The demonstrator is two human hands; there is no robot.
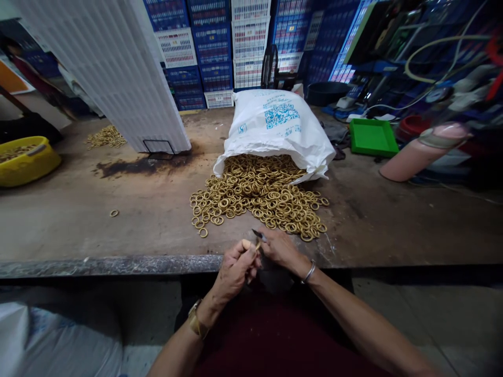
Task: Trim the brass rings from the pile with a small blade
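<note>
Blue QR code (282, 116) on white sack (271, 139)

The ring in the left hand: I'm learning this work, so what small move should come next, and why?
Perhaps steady the dark pointed tool against the ring: the left hand pinches the ring, and the right hand holds the tool close by; contact is unclear.

A dim workroom backed by stacked plastic crates (214, 50)
Blue and white, the crates fill the top centre; a ridged white column (113, 73) slants across the upper left. A brown, dark-stained workbench (70, 228) spans the middle, its front edge scuffed, and grey, seamed floor (432, 324) shows at lower right.
</note>
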